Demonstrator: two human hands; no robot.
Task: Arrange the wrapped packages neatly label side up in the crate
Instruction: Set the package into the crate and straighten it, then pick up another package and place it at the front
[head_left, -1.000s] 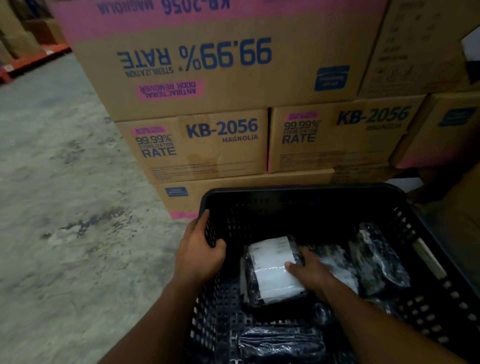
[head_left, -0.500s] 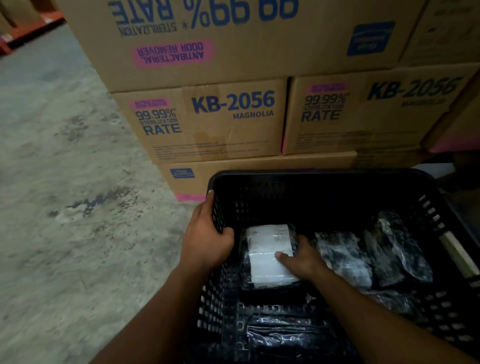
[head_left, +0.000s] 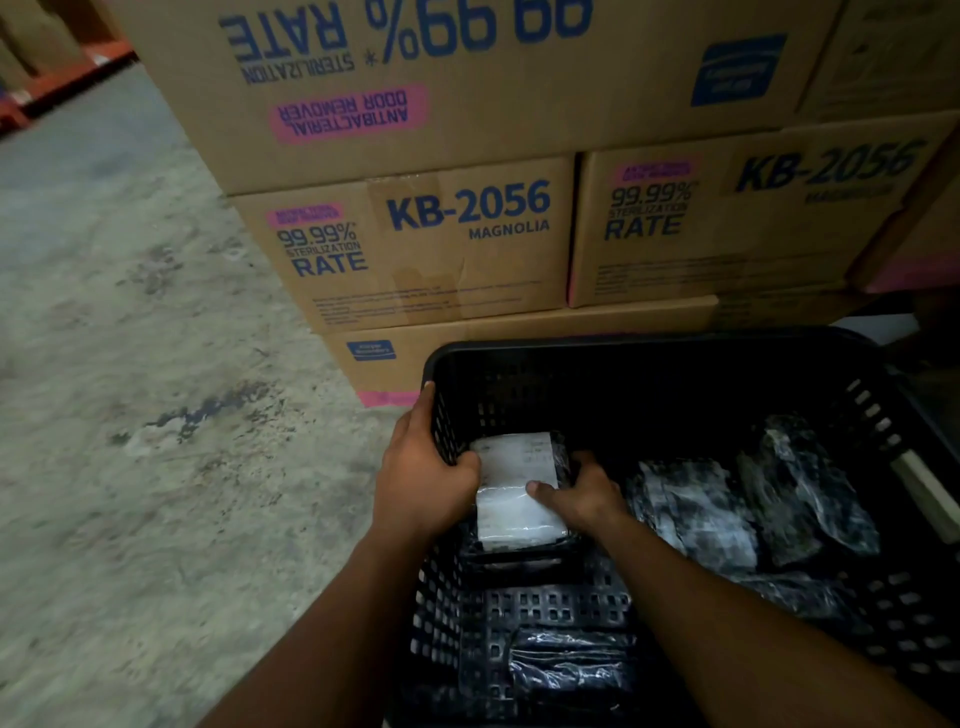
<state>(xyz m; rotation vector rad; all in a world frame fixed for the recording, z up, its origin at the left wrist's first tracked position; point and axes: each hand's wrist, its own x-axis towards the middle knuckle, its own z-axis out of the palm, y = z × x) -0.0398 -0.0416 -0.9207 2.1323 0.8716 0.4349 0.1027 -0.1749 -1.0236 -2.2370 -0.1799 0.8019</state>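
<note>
The black crate (head_left: 649, 358) is the landmark here. It stands on the concrete floor (head_left: 130, 415) with stacked cardboard boxes (head_left: 415, 244) just behind its far wall.

Inside, against the crate's left wall and toward its far-left corner, lies the labelled package (head_left: 514, 488). Its white label faces up and its long axis runs from the crate's near side to its far side, roughly parallel to the left wall. The print is too faint to tell which end is the top.

More wrapped packages (head_left: 696, 514) lie toward the crate's right half, tilted and overlapping, mostly dark wrap showing. Another wrapped package (head_left: 566, 670) sits by the near wall, lying crosswise.

The left hand (head_left: 421, 483) is curled over the crate's left rim, thumb inside, gripping the wall. The right hand (head_left: 576, 493) rests on the labelled package's right edge, thumb pressed on the label and fingers bent down along its far side, so it looks like a loose clasp rather than a flat push.

Risks, as I judge them:
- The slick wrap could let the package slide askew under the thumb, leaving it crooked to the wall.
- Pushing it toward the corner could ride it up the wall and tip it.
- The leaning pile on the right may slump into the cleared space, since nothing braces it.
- The dim light could hide a label facing down.
</note>
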